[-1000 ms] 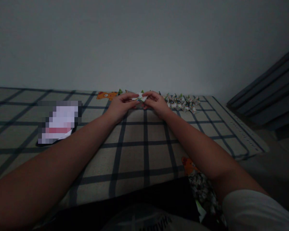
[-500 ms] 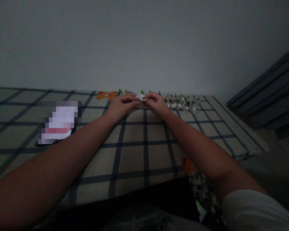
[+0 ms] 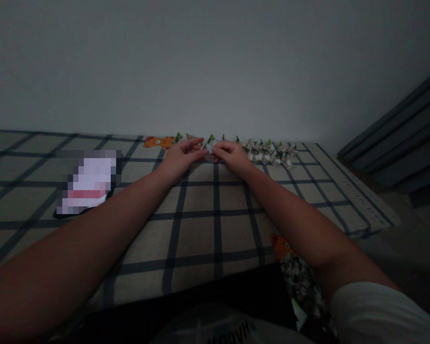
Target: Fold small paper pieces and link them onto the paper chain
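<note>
A small white folded paper piece is held between my two hands, largely covered by the fingers. My left hand has its thumb against the near left side of the paper, with the index finger stretched above it. On the other side, my right hand pinches the paper between thumb and fingers. Just behind and to the right, several folded paper pieces with pointed tips and green and dark print sit in rows on the checked cloth.
A phone-like device with a blurred bright screen lies at left. An orange bear figure is near the wall. Beside my right forearm, another bear figure adjoins a heap of small paper pieces. Dark slats stand at right.
The right index finger has come down lower over the paper. Less of the paper shows now between the fingertips. Both forearms stay in place.
</note>
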`<state>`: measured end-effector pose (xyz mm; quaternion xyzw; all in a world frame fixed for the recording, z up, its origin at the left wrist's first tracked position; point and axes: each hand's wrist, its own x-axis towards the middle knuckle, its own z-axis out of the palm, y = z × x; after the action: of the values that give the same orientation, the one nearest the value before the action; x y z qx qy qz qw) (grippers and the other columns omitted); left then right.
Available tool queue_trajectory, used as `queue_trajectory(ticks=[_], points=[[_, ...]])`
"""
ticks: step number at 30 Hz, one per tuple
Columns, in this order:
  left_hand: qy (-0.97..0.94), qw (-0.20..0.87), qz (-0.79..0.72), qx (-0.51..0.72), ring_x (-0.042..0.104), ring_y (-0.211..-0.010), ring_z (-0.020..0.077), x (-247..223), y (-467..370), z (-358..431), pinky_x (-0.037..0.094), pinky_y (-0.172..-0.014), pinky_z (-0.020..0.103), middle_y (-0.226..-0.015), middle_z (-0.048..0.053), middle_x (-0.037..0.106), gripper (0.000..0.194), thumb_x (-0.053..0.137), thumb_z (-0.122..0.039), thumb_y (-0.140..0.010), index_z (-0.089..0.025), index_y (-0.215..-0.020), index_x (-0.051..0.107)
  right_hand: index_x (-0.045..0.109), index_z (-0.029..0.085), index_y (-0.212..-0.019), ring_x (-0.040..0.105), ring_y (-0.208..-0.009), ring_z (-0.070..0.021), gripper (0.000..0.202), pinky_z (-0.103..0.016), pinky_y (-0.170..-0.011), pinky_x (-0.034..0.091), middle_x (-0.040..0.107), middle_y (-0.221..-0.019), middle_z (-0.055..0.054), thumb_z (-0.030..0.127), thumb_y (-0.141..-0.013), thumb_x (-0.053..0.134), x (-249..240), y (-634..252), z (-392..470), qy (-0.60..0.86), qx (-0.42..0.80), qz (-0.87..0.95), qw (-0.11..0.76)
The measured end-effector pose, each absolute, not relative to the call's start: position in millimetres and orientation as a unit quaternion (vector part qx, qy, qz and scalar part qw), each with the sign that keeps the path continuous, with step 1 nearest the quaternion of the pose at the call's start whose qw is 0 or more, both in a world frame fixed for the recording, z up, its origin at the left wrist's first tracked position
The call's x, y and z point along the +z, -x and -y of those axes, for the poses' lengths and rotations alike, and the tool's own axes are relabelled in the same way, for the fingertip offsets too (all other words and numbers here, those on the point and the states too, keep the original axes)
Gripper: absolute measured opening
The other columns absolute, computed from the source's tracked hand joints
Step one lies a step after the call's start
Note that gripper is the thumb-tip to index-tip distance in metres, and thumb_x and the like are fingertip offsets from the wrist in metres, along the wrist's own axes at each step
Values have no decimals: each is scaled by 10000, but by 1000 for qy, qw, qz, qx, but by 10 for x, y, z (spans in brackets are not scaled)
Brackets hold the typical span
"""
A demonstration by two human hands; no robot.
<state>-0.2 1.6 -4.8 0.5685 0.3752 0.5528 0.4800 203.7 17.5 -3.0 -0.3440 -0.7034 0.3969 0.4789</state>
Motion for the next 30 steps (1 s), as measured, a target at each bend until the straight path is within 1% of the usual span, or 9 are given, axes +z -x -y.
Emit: queue_trajectory(ticks=[2,4,6,7,12,16,20,25,30], points=[[-569,495,-368,545,756,-990,239,-43,1,-10,588,-1052,439,-1063,88,813,562,979,-394,-640,-167,-1133,834,717,197,-854,674,-731,-146,388,-298,-752,601,723,-793,-17,573,-851,814,-26,-2032,-153,348,397,707,471],[-571,500,-356,545,758,-1005,246,-30,1,-1,586,-1042,414,-1070,100,821,481,978,-404,-648,-173,-1048,843,733,214,-978,690,-769,-153,360,-299,-752,612,726,-854,-14,537,-852,831,-25,-2017,-144,353,416,687,480],[-571,498,-353,549,761,-1003,252,-19,-1,5,590,-1019,401,-1055,105,827,439,980,-409,-644,-180,-994,843,743,232,-1086,702,-809,-162,390,-305,-755,624,730,-902,-14,507,-834,856,-29,-2000,-151,359,437,661,493],[-571,495,-355,550,762,-999,254,-18,-2,6,590,-1010,399,-1046,105,828,433,982,-410,-641,-183,-982,843,750,231,-1098,705,-821,-166,404,-309,-756,630,733,-909,-16,498,-819,870,-32,-1992,-159,363,445,650,497],[-569,484,-368,553,755,-929,241,-53,3,-16,595,-972,400,-988,92,828,413,984,-399,-623,-184,-947,846,782,197,-973,694,-765,-150,376,-301,-745,634,752,-836,-12,465,-748,919,-42,-1980,-196,383,466,621,501],[-591,452,-396,538,741,-860,236,-72,27,-31,603,-916,394,-897,74,815,376,981,-420,-639,-195,-911,852,768,189,-900,680,-701,-131,335,-285,-716,617,748,-797,-5,444,-745,919,-45,-1988,-199,385,454,632,496],[-613,401,-424,533,749,-935,263,-54,49,-25,591,-950,401,-935,89,833,356,967,-477,-681,-204,-883,859,781,180,-912,687,-716,-138,341,-290,-728,610,751,-795,-15,458,-759,905,-41,-2001,-188,388,423,655,491],[-597,388,-429,556,755,-1004,284,-43,44,-23,575,-981,400,-968,90,847,335,944,-480,-707,-208,-888,870,796,214,-1047,717,-763,-156,413,-311,-762,633,760,-836,-12,544,-808,858,-33,-2006,-196,379,428,650,501],[-572,410,-425,570,751,-959,264,-57,30,-39,582,-951,386,-958,90,843,347,951,-456,-687,-192,-896,869,785,201,-940,709,-739,-144,396,-290,-738,633,763,-830,-18,542,-773,895,-42,-1997,-227,389,445,629,505]])
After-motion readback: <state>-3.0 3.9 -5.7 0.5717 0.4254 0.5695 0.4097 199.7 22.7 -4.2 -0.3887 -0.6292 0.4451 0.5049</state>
